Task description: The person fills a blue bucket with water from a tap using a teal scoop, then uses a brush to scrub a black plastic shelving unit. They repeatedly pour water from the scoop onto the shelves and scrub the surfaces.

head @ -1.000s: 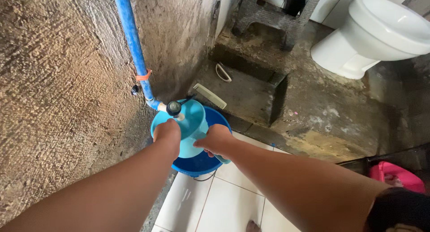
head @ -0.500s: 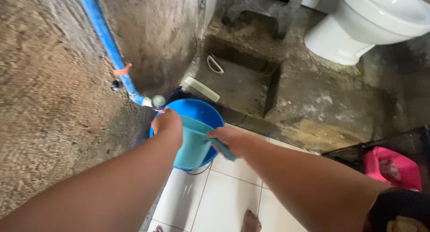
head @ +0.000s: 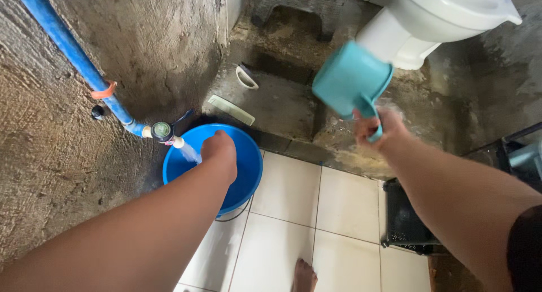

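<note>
Head view, right hand (head: 379,128) gripping teal dipper (head: 351,79) handle, left hand (head: 220,151) curled loosely over blue bucket (head: 248,173), holding nothing

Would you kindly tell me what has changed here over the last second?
The right hand has swung the teal dipper up and rightward, away from the blue bucket, toward the toilet. The left hand let go of it and stays over the bucket. The tap is still running.

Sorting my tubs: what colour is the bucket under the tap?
Bright blue bucket, seen in the head view.
</note>
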